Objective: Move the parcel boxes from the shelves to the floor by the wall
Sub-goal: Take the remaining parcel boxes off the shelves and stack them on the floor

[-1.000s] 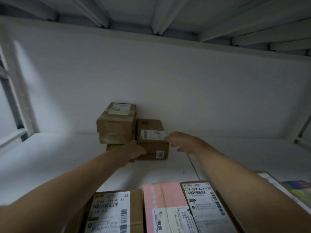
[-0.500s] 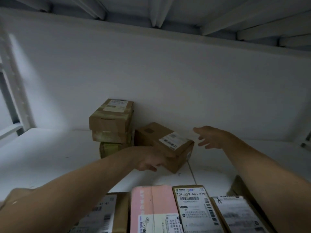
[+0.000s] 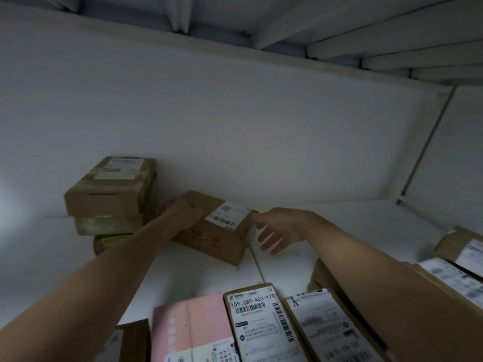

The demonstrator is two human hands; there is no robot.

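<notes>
A second ago the brown box sat straight and snug against the stack of boxes at the back of the shelf. Now it has been pulled away a little and turned, so one corner points toward the person. It still sits on the shelf, near the back wall, with a small gap between it and the stack.

The left hand grips the box's top left corner, with its fingers curled over the edge. Half a second ago the right hand was off to the side, away from the box. It has now come back. Its fingers are spread wide and it holds nothing. Its thumb is right at the box's top right corner, but I cannot tell if it is touching.

So the box is loose from the others and almost held on both sides. I think the right hand needs to close on its side next, and then the box can be lifted out. It will have to go over the pink box and the other boxes lined up at the front. None of this box's trip to the floor has happened yet.
</notes>
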